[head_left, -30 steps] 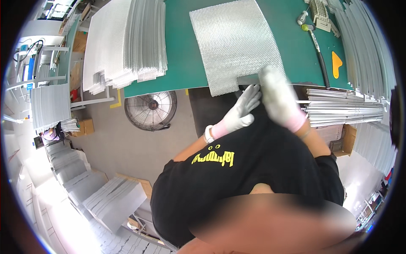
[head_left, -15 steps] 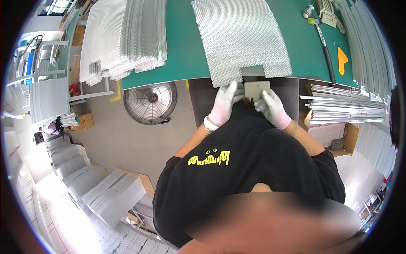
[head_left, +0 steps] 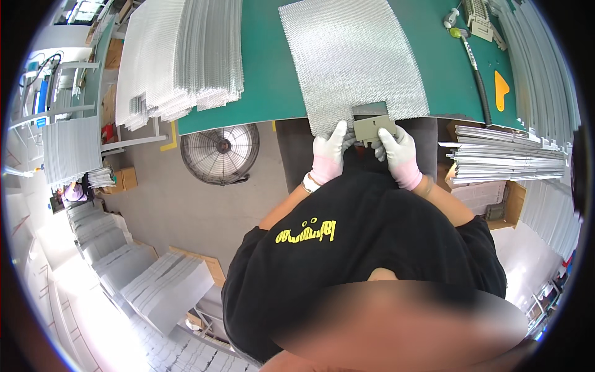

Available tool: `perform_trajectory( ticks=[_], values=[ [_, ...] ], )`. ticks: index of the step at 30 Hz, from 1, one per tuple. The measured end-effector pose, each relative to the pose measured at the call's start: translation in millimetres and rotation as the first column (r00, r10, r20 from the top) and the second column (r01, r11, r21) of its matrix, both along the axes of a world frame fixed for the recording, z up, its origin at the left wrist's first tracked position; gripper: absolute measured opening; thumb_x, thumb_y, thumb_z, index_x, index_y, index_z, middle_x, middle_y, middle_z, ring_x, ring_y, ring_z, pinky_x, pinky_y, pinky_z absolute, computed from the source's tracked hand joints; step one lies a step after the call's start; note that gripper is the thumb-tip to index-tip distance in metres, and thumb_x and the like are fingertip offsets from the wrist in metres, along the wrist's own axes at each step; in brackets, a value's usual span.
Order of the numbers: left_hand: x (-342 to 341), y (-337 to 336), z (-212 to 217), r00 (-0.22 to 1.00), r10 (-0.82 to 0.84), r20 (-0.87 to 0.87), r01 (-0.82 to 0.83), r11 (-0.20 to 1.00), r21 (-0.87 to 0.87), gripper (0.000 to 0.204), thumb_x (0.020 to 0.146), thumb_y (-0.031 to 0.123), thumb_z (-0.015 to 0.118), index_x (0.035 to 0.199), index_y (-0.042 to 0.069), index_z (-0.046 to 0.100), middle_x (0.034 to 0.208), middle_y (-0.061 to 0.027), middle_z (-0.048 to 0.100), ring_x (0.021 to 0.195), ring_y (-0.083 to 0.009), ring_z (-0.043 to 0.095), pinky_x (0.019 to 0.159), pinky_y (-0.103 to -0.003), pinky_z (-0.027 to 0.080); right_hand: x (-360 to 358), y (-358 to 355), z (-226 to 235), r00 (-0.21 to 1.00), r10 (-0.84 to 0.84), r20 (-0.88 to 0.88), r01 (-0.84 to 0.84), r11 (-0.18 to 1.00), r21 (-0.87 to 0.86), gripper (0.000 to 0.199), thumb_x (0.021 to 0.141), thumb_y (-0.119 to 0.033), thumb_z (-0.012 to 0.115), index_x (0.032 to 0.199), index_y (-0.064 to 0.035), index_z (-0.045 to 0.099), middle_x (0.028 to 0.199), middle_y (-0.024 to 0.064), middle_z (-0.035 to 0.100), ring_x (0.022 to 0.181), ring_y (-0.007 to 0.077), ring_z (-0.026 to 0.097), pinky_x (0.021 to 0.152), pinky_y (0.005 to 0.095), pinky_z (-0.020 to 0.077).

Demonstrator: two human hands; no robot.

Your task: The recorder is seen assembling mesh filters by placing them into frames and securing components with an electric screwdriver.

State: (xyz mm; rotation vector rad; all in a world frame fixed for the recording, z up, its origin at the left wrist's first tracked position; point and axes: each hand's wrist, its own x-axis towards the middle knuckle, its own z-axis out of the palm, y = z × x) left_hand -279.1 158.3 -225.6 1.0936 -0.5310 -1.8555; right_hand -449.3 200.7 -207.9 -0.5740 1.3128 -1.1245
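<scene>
A silver mesh sheet (head_left: 353,53) lies on the green tabletop (head_left: 263,68), its notched near end sticking out past the table's front edge. At that notch is a small flat grey-beige plate (head_left: 374,128) with little tabs on its near side. My right hand (head_left: 396,147), in a white and pink glove, pinches the plate with the thumb on top. My left hand (head_left: 330,147), gloved alike, grips the sheet's near corner beside the notch, thumb above and fingers beneath. Part of the fingers of both hands is hidden under the sheet and the plate.
Stacked mesh sheets (head_left: 180,59) fill the table's left part. At the right lie a hammer (head_left: 476,74), an orange scraper-like piece (head_left: 501,91) and more beige plates (head_left: 480,22). A round floor fan (head_left: 220,153) stands below the front edge; metal strips (head_left: 508,154) are piled at the right.
The plate has moved nearer the sheet's notch and tilted. My right hand has shifted slightly with it. The sheet's near end has come a little toward me, with my left hand at its corner.
</scene>
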Motion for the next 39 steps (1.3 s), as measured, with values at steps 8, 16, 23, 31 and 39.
perform_trajectory(
  ticks=[8,16,23,31,39],
  values=[
    [-0.1,4.5,11.6,0.996,-0.033,-0.087,0.035,0.999,0.018,0.035,0.100,0.026,0.062,0.117,-0.004,0.064,0.108,-0.0104,0.069,0.099,-0.0189,0.067,0.085,-0.035,0.053,-7.1,0.7,-3.0,0.996,0.085,0.006,-0.085,0.996,0.019,0.023,0.101,-0.024,0.059,0.105,-0.0014,0.064,0.078,0.0026,0.067,0.058,0.0048,0.055,0.053,0.0203,0.0450],
    [-5.0,3.9,-18.6,0.933,-0.347,0.097,0.340,0.937,0.076,0.039,0.099,0.034,0.063,0.112,-0.003,0.066,0.087,-0.0078,0.070,0.071,-0.0110,0.064,0.063,-0.024,0.051,-4.3,-1.9,-20.4,0.981,-0.170,-0.091,0.170,0.985,-0.003,0.023,0.100,-0.026,0.061,0.095,-0.0031,0.061,0.073,0.0002,0.058,0.065,0.0067,0.052,0.061,0.0230,0.0432],
    [2.1,-0.5,-12.0,0.914,-0.401,0.057,0.401,0.916,0.014,0.038,0.100,0.032,0.062,0.115,-0.003,0.064,0.092,-0.0105,0.071,0.075,-0.0141,0.068,0.067,-0.026,0.055,-21.5,-10.7,-5.9,0.980,-0.189,-0.065,0.191,0.981,0.018,0.027,0.099,-0.027,0.063,0.088,-0.0024,0.067,0.076,0.0027,0.065,0.066,0.0084,0.053,0.064,0.0248,0.0440],
    [3.4,2.3,14.2,0.876,-0.377,-0.300,0.427,0.896,0.122,0.049,0.103,0.033,0.057,0.137,-0.001,0.050,0.116,-0.0160,0.067,0.103,-0.0272,0.068,0.087,-0.040,0.057,-32.6,-2.2,-23.1,0.987,0.044,-0.152,-0.043,0.999,0.006,0.039,0.099,-0.038,0.062,0.105,0.0009,0.066,0.091,0.0032,0.066,0.079,0.0098,0.058,0.074,0.0258,0.0476],
    [-0.3,-107.2,128.0,0.199,-0.420,0.886,0.956,0.280,-0.083,0.057,0.094,0.049,0.057,0.135,0.010,0.059,0.128,-0.0206,0.063,0.122,-0.0352,0.059,0.105,-0.046,0.044,-10.0,1.4,-38.7,0.941,0.327,0.091,-0.312,0.939,-0.146,0.044,0.105,-0.041,0.047,0.116,-0.0011,0.063,0.093,0.0052,0.066,0.076,0.0105,0.059,0.071,0.0262,0.0496]
  ],
)
